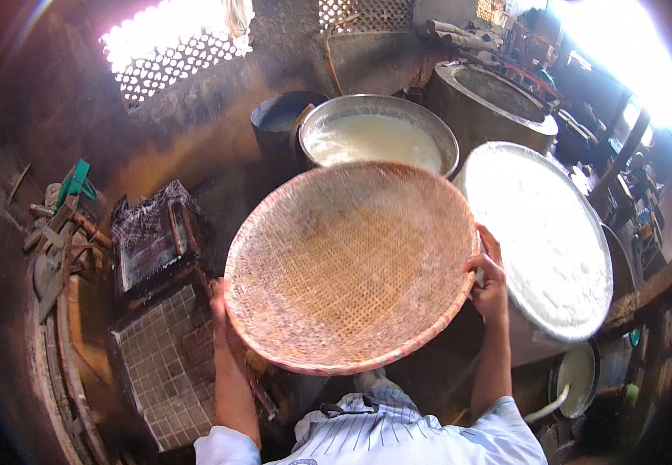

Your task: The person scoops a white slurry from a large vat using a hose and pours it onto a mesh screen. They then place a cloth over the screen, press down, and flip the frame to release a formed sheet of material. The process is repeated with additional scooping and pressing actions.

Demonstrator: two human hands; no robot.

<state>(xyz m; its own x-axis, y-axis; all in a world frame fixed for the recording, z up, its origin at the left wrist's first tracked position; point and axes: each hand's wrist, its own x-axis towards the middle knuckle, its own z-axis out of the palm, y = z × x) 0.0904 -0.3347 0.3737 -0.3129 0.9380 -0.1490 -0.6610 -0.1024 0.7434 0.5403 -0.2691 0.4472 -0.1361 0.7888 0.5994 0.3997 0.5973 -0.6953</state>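
Observation:
A wide, shallow round basket of woven bamboo with a reddish bound rim is held up in front of my body. My left hand grips its left rim, with part of the fingers behind it. My right hand has its fingers curled on the right rim. Beyond the basket stands a metal basin of milky liquid. Just right of my right hand is a large round tub filled with white substance.
A dark drum and a concrete cylinder stand at the back. On my left are a dark box, a tiled surface and wooden pieces. A small pot with a pale handle sits low at the right. Perforated wall openings admit light.

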